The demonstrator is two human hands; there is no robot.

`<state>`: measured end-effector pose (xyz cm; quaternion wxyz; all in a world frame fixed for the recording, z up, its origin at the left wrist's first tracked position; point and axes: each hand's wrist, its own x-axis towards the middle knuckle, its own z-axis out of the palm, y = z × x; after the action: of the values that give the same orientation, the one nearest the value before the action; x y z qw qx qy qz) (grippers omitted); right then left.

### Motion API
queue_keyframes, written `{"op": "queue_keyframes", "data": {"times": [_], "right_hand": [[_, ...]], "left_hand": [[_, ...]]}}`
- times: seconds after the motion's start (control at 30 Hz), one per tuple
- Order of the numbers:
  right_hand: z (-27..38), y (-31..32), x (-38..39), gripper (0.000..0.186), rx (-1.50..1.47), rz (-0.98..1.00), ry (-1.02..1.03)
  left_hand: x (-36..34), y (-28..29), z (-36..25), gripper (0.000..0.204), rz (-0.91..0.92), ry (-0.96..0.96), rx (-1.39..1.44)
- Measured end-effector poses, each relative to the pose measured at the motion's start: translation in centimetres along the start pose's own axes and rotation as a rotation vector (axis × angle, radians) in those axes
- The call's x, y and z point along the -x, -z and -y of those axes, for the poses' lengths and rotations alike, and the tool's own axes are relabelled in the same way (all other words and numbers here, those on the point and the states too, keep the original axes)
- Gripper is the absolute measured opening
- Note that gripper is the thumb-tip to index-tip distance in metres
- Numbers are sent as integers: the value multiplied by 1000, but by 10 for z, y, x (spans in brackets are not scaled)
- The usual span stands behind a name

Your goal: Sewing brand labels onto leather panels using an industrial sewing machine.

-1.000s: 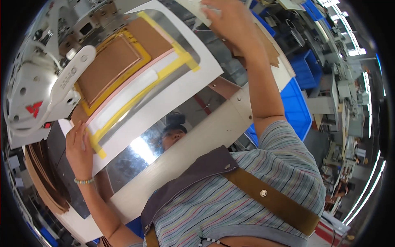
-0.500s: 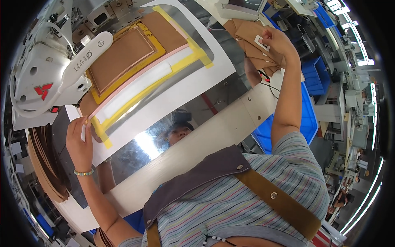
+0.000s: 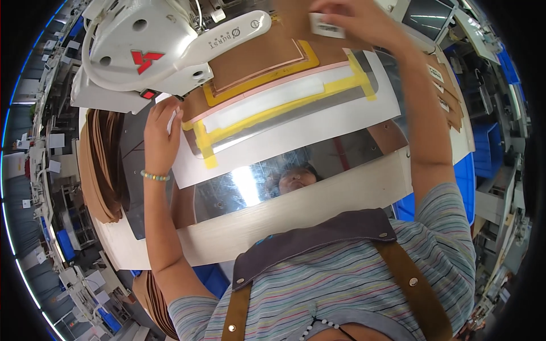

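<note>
My right hand [image 3: 355, 25] grips a brown leather piece [image 3: 293, 17] with a white label on it, above the far right part of the yellow-taped template [image 3: 273, 113]. Motion blurs that piece and the hand a little. My left hand [image 3: 162, 132] is closed at the template's left end, close to the sewing machine head [image 3: 142, 51]. A slim white object [image 3: 171, 121] shows between its thumb and fingers; its kind cannot be made out. Within the template's yellow frame [image 3: 314, 55] lies a brown panel [image 3: 256, 62], partly covered by the machine's white arm.
Several labelled leather pieces [image 3: 446, 94] are stacked at the right by a monitor [image 3: 424, 20]. Brown strips [image 3: 99, 170] hang over the table's left side. A shiny metal plate [image 3: 244, 190] lies nearer me. A blue bin [image 3: 463, 182] stands beyond the table's right edge.
My right hand has lifted a labelled leather piece off the right-hand stack and carried it left over the template. My left hand stays at the template's left end. The whole view has turned.
</note>
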<state>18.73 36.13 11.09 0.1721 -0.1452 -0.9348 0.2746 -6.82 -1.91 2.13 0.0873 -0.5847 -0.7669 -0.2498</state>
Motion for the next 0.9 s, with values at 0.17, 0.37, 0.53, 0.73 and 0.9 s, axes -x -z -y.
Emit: {"op": "queue_keyframes", "data": {"times": [0.17, 0.37, 0.53, 0.73, 0.9], "right_hand": [[21, -110, -65, 19, 204, -69, 271], [24, -157, -66, 12, 306, -201, 391], [23, -171, -70, 16, 435, -191, 470], [26, -166, -65, 18, 445, -10, 376], [3, -188, -32, 36, 95, 3, 639]], "left_hand": [[-9, -30, 47, 25, -16, 19, -38], [-40, -41, 22, 37, 151, 224, 363], [-53, -48, 11, 40, 243, -20, 245], [-54, -53, 13, 43, 305, -62, 266], [-57, -71, 36, 41, 236, 78, 646]]}}
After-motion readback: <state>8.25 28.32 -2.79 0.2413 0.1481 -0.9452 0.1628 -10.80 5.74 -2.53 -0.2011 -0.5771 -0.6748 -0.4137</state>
